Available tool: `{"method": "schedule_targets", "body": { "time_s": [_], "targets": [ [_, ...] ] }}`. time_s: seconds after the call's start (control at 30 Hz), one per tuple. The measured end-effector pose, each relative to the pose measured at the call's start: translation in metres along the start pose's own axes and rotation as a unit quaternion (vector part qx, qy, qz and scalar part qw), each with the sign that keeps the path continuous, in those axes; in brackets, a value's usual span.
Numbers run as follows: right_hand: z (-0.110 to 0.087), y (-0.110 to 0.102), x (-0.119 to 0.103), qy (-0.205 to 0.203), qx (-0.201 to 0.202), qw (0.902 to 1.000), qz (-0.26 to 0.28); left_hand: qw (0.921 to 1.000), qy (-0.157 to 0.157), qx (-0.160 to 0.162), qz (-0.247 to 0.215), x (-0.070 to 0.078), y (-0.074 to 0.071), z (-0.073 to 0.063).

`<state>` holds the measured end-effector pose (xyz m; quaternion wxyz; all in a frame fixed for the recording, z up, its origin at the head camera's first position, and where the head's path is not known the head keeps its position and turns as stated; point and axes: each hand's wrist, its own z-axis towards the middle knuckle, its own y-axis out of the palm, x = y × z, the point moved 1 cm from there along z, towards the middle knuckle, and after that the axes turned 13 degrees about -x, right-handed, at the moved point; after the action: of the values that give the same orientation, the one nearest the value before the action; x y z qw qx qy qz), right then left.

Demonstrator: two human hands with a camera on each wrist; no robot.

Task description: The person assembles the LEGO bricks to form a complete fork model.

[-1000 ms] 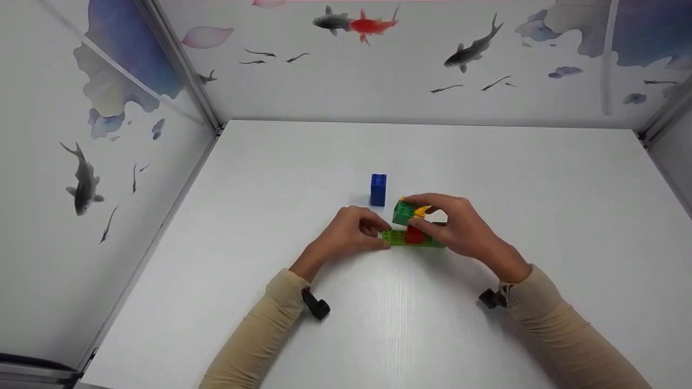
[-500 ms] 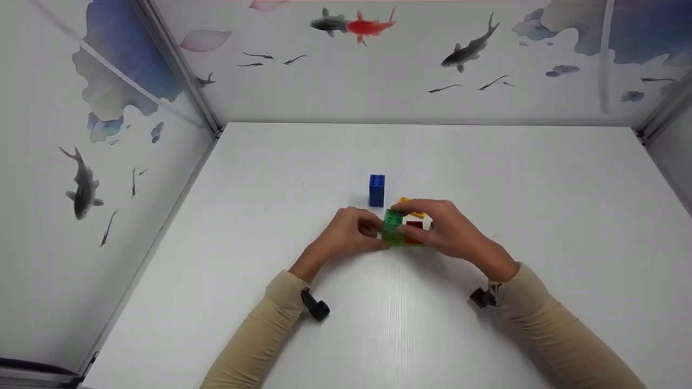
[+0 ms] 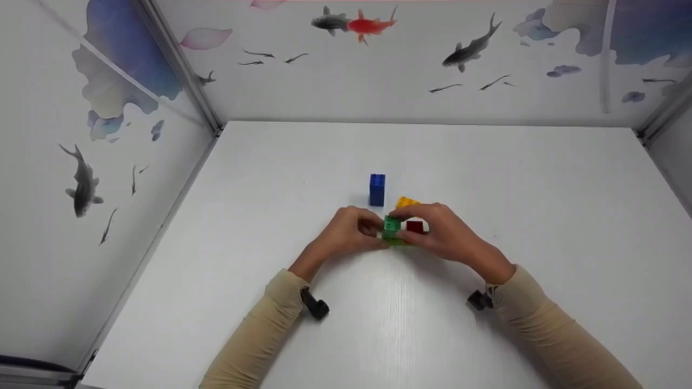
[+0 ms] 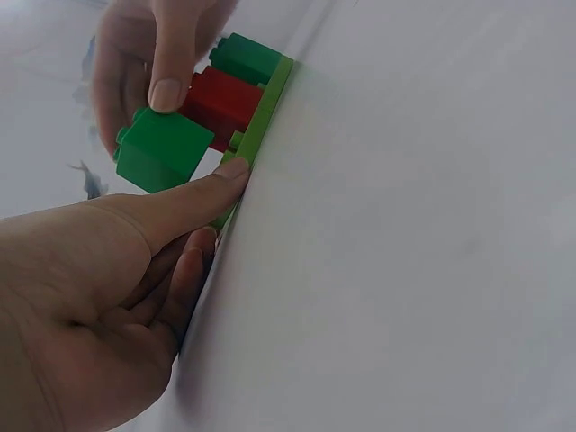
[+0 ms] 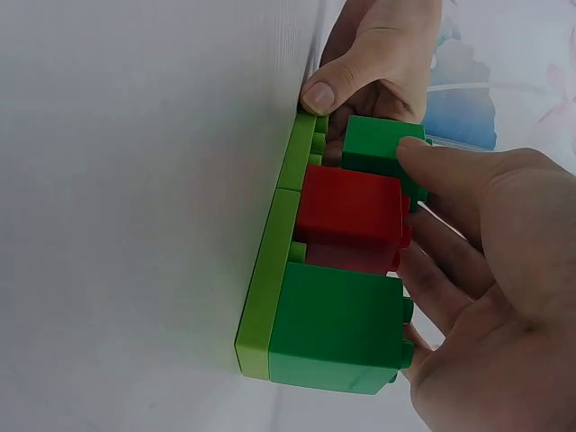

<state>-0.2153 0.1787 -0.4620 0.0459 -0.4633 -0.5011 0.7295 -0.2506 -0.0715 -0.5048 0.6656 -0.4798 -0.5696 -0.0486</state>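
My left hand (image 3: 351,229) pinches the left end of a long light-green plate (image 5: 263,288) lying on the table. A green brick (image 3: 392,227) is pinched between the thumb and fingers of my right hand (image 3: 446,235). In both wrist views this brick stands just over the plate's left end, with a gap beneath it. A red brick (image 5: 349,207) sits on the middle of the plate, and a second green brick (image 5: 335,328) is on the far right end. In the head view, my right hand hides that second green brick.
A tall blue block (image 3: 377,190) stands upright behind the hands. Right of it lies a yellow brick (image 3: 407,202), partly covered by my right hand. Printed panels (image 3: 346,81) wall the white table (image 3: 303,151) at the back and sides.
My right hand has carried the green brick left and down, from near the red brick to over the plate's left end. My left hand has stayed in place.
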Motion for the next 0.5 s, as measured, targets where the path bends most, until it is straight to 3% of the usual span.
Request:
{"method": "schedule_targets", "body": {
  "time_s": [0.5],
  "targets": [
    [0.0011, 0.0037, 0.0018, 0.025, -0.016, 0.9995, -0.004, 0.9999, 0.005, -0.01, 0.002, 0.0017, -0.0017, 0.0001]
  ]
}}
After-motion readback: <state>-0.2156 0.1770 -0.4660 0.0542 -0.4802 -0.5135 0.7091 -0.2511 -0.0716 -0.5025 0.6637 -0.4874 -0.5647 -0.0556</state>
